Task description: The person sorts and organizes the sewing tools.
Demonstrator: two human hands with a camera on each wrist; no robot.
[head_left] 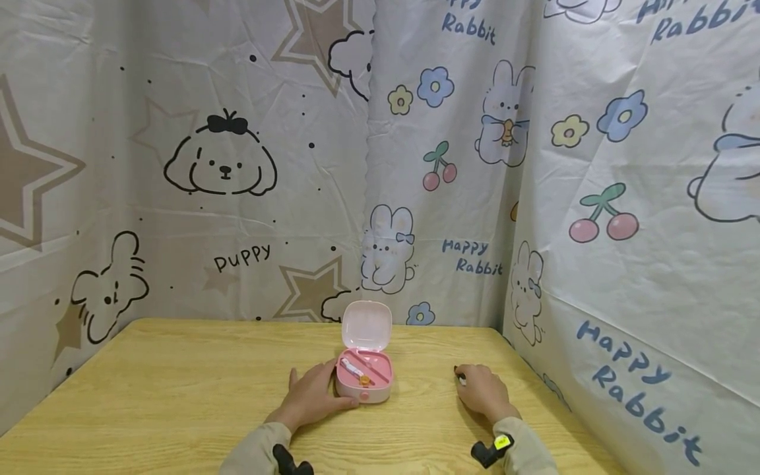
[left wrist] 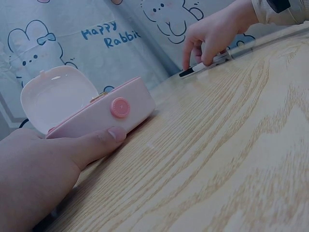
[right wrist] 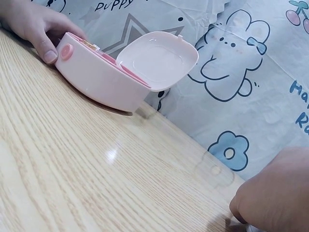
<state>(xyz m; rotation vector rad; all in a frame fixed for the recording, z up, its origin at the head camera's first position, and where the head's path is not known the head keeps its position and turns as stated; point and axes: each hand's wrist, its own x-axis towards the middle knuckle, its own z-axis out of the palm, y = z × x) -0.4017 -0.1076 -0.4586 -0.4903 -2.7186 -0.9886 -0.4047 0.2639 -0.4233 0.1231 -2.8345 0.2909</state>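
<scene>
A small pink box (head_left: 364, 394) stands on the table with its hinged lid (head_left: 367, 326) raised. Inside lie a slim white item (head_left: 352, 368) and a small orange round piece (head_left: 365, 380). My left hand (head_left: 311, 397) grips the box at its left side, the thumb (left wrist: 116, 134) against the front near the round pink button (left wrist: 120, 107). To the right, my right hand (head_left: 482, 390) pinches a pen (left wrist: 199, 67) with a black end and a pale body, low over the tabletop. Most of the pen is hidden by the hand in the right wrist view.
The light wood table (head_left: 196, 389) reaches back to hanging curtains (head_left: 237, 218) printed with puppies, rabbits, stars and cherries. A curtain also runs along the table's right edge. Black wrist cameras (head_left: 491, 452) sit on both beige sleeves.
</scene>
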